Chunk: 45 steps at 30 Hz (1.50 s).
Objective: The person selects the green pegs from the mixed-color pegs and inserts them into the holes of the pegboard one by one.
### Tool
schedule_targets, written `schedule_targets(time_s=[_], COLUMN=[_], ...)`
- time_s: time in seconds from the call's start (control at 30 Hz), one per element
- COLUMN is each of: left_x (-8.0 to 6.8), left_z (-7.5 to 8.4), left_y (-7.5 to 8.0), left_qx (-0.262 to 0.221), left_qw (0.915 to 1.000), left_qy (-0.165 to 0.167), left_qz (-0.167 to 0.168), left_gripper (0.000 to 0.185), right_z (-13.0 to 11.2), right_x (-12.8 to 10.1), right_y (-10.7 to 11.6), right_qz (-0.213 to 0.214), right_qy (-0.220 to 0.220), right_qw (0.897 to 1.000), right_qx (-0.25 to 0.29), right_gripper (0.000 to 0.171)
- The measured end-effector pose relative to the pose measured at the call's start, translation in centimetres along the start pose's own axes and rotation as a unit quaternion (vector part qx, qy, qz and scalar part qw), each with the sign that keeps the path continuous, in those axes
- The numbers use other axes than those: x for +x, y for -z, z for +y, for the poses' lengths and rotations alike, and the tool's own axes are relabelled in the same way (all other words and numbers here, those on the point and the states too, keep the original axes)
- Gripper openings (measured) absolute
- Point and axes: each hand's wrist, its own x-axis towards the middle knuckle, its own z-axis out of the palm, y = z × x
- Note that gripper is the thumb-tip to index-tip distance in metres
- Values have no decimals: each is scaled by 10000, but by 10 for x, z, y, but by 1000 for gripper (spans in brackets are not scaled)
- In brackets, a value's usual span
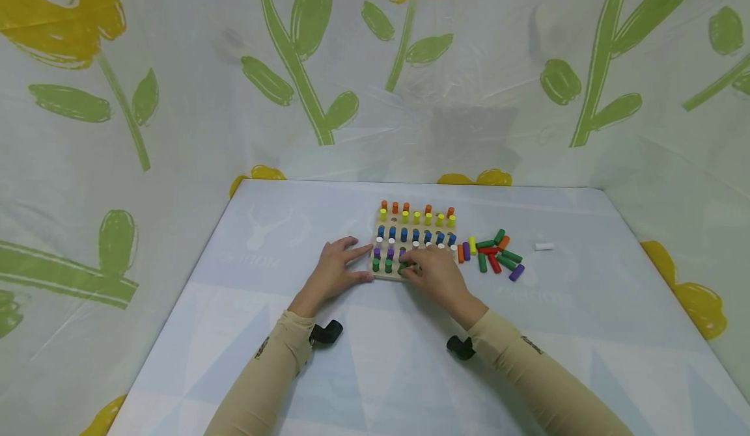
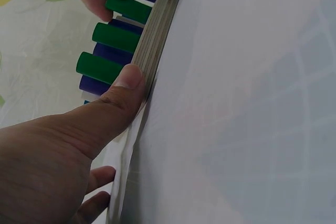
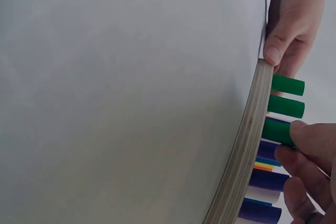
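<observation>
While your left hand (image 1: 336, 268) lies spread against the left edge of the wooden pegboard (image 1: 382, 276), thumb pressed to its near edge, your right hand (image 1: 433, 273) pinches a green peg (image 1: 403, 268) in the board's near row. That peg stands upright, third from the board's left corner, directly under your right fingertips (image 3: 303, 136), beside two seated green pegs (image 1: 381, 265).

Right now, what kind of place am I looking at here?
Probably a staged tabletop recording booth, not a lived-in room: a pale table walled by flower-print plastic sheeting, with only a wooden pegboard and loose coloured pegs on it.
</observation>
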Motion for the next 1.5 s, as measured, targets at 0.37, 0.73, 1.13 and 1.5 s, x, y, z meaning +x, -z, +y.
schedule_targets(time_s=[0.37, 0.73, 1.13, 1.5], left_x=[0, 0, -1, -1], left_z=[1, -1, 1, 1], left_y=[-2, -2, 0, 0], left_qx=[48, 2, -79, -111], left_qw=[10000, 10000, 10000, 9999], left_qy=[4, -9, 22, 31], left_qz=[16, 31, 5, 3], left_gripper=[70, 71, 72, 71], right_z=[0, 14, 28, 38], right_x=[-5, -13, -23, -30], right_y=[5, 8, 17, 24], right_qz=[42, 167, 269, 325], right_qy=[-99, -221, -223, -360], right_qw=[9999, 9995, 9991, 9988], right_qx=[-4, 173, 248, 84], right_gripper=[23, 19, 20, 19])
